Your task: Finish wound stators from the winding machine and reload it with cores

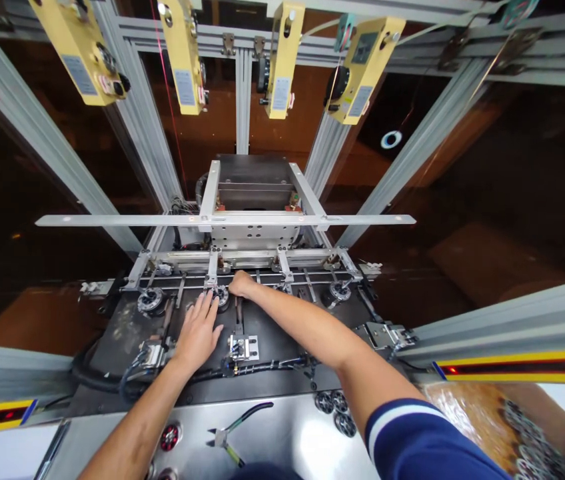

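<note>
Black machine bed (282, 333), left hand (197, 339), fingers (201, 309) spread at a round part (222, 297), right hand (243, 285) beside it (grip hidden, cannot tell)

Round part (223, 299) is silver and black, boxes (282, 67) bright yellow, sleeve (427, 443) navy with a white stripe, table (282, 443) plain silver.

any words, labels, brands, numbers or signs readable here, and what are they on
No text can be read.
Leftmost yellow unit: pale label, too small and blurred.
Second yellow unit: its label, likewise unreadable.
Third yellow unit: its label, likewise.
Rightmost yellow unit: its label, likewise.
</note>
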{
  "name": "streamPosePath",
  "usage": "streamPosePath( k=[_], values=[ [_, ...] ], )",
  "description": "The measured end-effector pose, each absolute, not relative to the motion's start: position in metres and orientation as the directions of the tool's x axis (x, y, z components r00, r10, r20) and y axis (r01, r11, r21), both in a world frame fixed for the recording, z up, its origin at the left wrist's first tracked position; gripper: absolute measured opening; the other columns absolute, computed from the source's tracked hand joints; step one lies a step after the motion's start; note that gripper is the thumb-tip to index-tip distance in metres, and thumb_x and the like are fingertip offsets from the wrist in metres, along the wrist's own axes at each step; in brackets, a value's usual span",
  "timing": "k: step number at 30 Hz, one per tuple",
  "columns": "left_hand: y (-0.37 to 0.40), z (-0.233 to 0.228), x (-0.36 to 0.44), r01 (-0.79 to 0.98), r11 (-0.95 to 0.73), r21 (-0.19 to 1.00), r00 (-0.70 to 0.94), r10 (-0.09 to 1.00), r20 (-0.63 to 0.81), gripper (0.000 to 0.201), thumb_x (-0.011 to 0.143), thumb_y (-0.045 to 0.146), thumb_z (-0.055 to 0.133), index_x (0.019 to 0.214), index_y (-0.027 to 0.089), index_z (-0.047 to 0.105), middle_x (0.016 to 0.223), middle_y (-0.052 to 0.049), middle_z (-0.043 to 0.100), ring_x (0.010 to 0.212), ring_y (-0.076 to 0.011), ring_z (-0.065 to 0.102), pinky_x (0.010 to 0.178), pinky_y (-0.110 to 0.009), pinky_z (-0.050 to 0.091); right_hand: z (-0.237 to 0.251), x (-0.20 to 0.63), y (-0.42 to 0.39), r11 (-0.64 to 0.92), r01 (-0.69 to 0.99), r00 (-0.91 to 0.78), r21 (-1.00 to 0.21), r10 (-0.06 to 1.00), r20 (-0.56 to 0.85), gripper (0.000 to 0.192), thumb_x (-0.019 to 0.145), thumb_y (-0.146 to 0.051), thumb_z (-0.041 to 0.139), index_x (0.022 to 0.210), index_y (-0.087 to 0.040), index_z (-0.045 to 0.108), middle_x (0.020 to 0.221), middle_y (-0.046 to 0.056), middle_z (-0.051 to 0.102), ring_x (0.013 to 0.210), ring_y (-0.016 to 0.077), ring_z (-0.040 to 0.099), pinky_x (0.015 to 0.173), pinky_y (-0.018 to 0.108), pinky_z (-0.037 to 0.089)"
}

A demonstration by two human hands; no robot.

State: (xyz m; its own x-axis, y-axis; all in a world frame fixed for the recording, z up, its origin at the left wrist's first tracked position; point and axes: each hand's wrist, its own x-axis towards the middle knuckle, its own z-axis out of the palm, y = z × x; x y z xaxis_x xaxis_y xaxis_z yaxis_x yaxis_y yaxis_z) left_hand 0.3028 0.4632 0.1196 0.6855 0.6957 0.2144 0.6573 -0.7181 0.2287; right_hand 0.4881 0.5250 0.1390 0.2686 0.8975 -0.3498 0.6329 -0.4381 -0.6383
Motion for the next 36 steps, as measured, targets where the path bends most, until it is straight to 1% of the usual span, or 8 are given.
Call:
streamPosePath(
  k=[10,15,20,23,27,30,32,36],
  values=[
    [0.467,0.124,0.304,0.659,-0.734,0.166,0.729,0.677,0.099,0.06,0.087,0.024,0.065,0.142,0.017,0.044,0.156,-0.017,0.038,0.141,-0.0353,0.039,0.109,-0.055,0.04,0.137,0.484,0.51,-0.44,0.553,0.151,-0.707,0.888,-0.434,0.026,0.095,-0.034,0.06,0.11,-0.013,0.063,0.107,0.006,0.066,0.09,0.0185,0.067,0.077,0.036,0.058],
    [0.465,0.131,0.306,0.681,-0.723,0.114,0.723,0.689,0.052,0.062,0.085,0.021,0.067,0.143,0.016,0.044,0.156,-0.017,0.037,0.14,-0.0351,0.039,0.109,-0.055,0.039,0.162,0.481,0.497,-0.343,0.591,0.127,-0.73,0.933,-0.336,0.026,0.095,-0.035,0.06,0.11,-0.013,0.063,0.107,0.006,0.066,0.091,0.0188,0.066,0.078,0.037,0.058],
    [0.469,0.134,0.305,0.688,-0.718,0.106,0.721,0.693,0.019,0.064,0.085,0.019,0.066,0.144,0.017,0.042,0.158,-0.015,0.036,0.141,-0.0345,0.037,0.11,-0.056,0.037,0.199,0.528,0.424,-0.174,0.66,0.03,-0.731,0.978,-0.205,0.023,0.091,-0.035,0.066,0.096,-0.013,0.067,0.097,0.003,0.069,0.09,0.0175,0.067,0.083,0.038,0.056],
    [0.474,0.133,0.305,0.682,-0.722,0.115,0.727,0.687,0.002,0.064,0.085,0.019,0.065,0.144,0.016,0.043,0.157,-0.015,0.037,0.143,-0.0344,0.035,0.11,-0.056,0.037,0.21,0.584,0.382,-0.239,0.719,0.131,-0.652,0.969,-0.21,0.022,0.093,-0.035,0.063,0.092,-0.013,0.067,0.094,0.003,0.069,0.088,0.0174,0.067,0.082,0.037,0.055],
    [0.481,0.139,0.307,0.681,-0.722,0.124,0.727,0.687,0.008,0.059,0.083,0.022,0.063,0.14,0.01,0.05,0.157,-0.021,0.035,0.142,-0.0379,0.036,0.111,-0.053,0.038,0.2,0.628,0.369,-0.379,0.755,0.276,-0.534,0.924,-0.266,0.024,0.095,-0.035,0.06,0.102,-0.013,0.065,0.103,0.005,0.068,0.092,0.0194,0.066,0.082,0.038,0.056],
    [0.475,0.156,0.31,0.692,-0.709,0.135,0.707,0.703,0.071,0.056,0.087,0.031,0.055,0.134,0.001,0.054,0.155,-0.028,0.034,0.138,-0.0405,0.042,0.111,-0.05,0.039,0.183,0.625,0.382,-0.415,0.765,0.273,-0.493,0.902,-0.336,0.027,0.094,-0.037,0.06,0.109,-0.014,0.064,0.109,0.006,0.067,0.095,0.0203,0.066,0.083,0.039,0.056],
    [0.462,0.172,0.314,0.695,-0.703,0.151,0.688,0.712,0.142,0.059,0.09,0.038,0.048,0.133,-0.002,0.055,0.151,-0.03,0.039,0.138,-0.04,0.043,0.112,-0.05,0.038,0.174,0.618,0.389,-0.431,0.768,0.266,-0.473,0.887,-0.377,0.027,0.094,-0.036,0.061,0.112,-0.015,0.063,0.113,0.007,0.065,0.098,0.0208,0.065,0.085,0.04,0.056],
    [0.423,0.199,0.333,0.643,-0.741,0.195,0.699,0.671,0.247,0.059,0.092,0.046,0.044,0.129,0.004,0.059,0.148,-0.023,0.048,0.139,-0.0346,0.043,0.115,-0.047,0.035,0.166,0.624,0.392,-0.447,0.771,0.241,-0.453,0.864,-0.442,0.027,0.094,-0.034,0.062,0.113,-0.014,0.063,0.113,0.007,0.065,0.098,0.021,0.066,0.083,0.039,0.057]
  ],
)
